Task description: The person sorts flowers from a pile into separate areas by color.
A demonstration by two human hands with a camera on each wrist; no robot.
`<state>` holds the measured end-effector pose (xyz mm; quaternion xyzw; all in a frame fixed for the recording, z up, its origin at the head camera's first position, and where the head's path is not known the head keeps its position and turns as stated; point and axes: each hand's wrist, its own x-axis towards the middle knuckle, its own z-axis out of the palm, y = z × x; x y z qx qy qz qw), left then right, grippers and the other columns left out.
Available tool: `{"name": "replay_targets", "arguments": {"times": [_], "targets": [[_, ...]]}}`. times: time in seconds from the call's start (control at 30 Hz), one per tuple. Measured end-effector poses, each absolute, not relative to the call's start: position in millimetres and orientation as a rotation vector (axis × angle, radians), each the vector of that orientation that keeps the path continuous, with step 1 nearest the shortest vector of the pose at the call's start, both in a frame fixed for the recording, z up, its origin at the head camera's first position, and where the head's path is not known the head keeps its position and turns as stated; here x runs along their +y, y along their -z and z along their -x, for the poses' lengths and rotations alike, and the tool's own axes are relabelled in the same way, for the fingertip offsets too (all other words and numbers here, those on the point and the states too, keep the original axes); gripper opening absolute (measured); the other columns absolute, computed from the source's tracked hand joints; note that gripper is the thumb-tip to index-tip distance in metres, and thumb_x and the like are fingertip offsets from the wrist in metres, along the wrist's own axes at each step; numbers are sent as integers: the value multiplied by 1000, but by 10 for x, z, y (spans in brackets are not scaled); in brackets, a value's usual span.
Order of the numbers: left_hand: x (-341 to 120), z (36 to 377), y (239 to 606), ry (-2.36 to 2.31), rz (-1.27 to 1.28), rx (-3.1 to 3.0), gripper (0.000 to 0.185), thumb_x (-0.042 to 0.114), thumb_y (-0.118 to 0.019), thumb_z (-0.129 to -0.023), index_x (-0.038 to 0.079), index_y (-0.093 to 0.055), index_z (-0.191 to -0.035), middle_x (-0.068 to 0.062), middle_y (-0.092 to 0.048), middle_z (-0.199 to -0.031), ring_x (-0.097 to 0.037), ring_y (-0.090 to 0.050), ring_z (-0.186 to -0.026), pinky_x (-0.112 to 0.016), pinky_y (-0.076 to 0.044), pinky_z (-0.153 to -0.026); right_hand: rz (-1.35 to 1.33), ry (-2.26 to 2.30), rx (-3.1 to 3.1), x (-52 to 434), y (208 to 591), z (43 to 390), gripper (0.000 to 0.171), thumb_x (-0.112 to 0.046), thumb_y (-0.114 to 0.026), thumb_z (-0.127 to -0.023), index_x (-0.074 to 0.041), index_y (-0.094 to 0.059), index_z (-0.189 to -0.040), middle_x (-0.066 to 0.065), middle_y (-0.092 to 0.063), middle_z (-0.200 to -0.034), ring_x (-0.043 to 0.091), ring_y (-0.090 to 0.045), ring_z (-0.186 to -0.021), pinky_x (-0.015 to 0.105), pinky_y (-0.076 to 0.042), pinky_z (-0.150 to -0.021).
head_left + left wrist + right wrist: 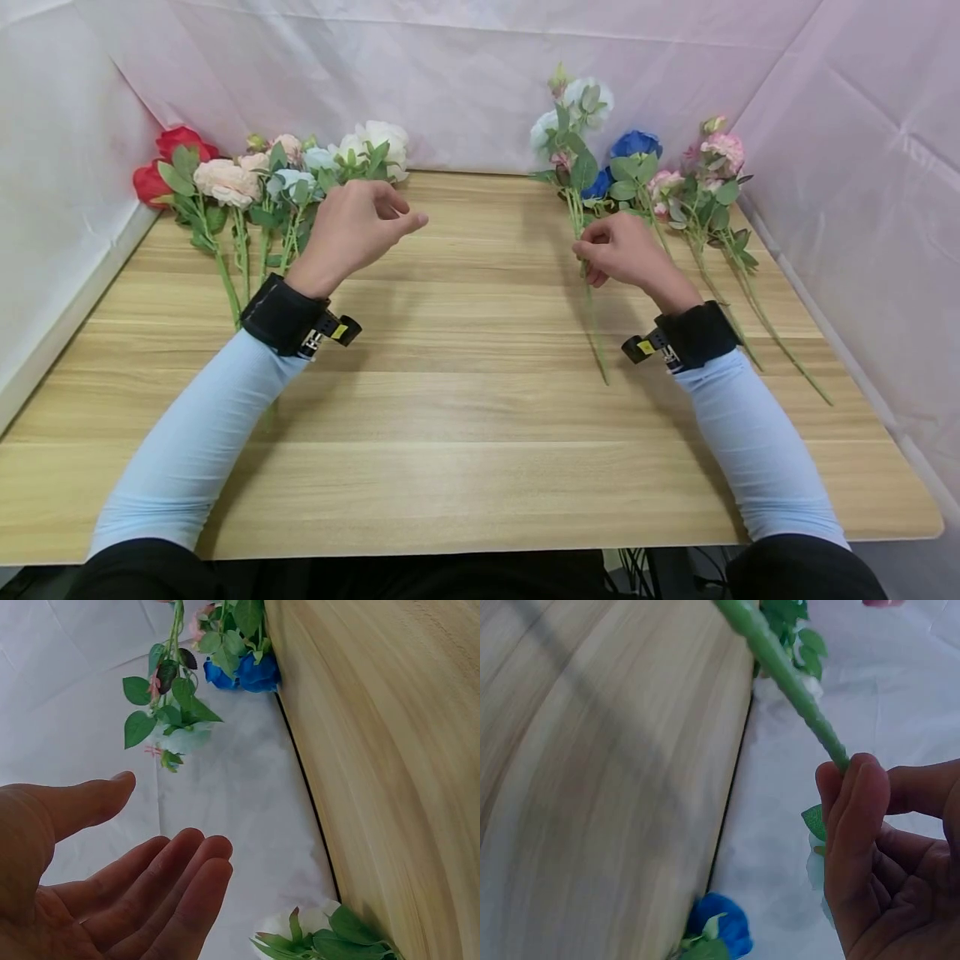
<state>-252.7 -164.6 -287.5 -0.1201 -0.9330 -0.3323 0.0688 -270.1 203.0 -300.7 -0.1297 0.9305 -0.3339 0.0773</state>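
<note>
My right hand [624, 250] pinches the green stem [787, 679] of a pale blue artificial flower [573, 117] between thumb and fingers. Its blooms point up and away, and the stem's lower end slants toward me above the table. My left hand [358, 223] holds nothing; in the left wrist view its fingers [187, 900] are spread from the thumb and gently bent. Below and beyond it lies a row of flowers: red roses [176, 162], blush pink blooms [228, 182], light blue ones [296, 179] and a white flower [382, 143].
Behind my right hand lie a blue rose [636, 146] and pink flowers [723, 154], their stems running toward the right front. The wooden table [465, 400] is bordered by white cloth [480, 92] at the back and both sides.
</note>
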Motion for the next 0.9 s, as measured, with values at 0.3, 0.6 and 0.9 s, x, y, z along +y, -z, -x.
{"name": "replay_targets", "arguments": {"times": [0.3,0.6,0.9], "targets": [[-1600,2549,2962,963,383,-2847,39,42,-70,-97,6,-75,-112,-18,-77,-107,-32,-71,-97,-46,-53,-83,425,699,2903,2184,3234,2888,31,-22,-58,-105,-2,-74,-88,4,-65,-59,18,-62,-54,30,-48,-61],[-1567,2559,2981,935,408,-2875,38,42,-70,-98,7,-75,-110,-17,-77,-107,-33,-70,-97,-47,-53,-84,318,756,2764,2263,3384,2957,31,-22,-60,-104,0,-76,-89,7,-66,-62,18,-63,-55,30,-54,-55],[-1545,2559,2990,913,422,-2894,37,41,-70,-97,6,-77,-109,-16,-77,-107,-32,-70,-96,-46,-53,-84,230,795,2733,2247,3369,2925,32,-27,-62,-104,1,-74,-92,7,-66,-67,19,-67,-59,32,-59,-58]]}}
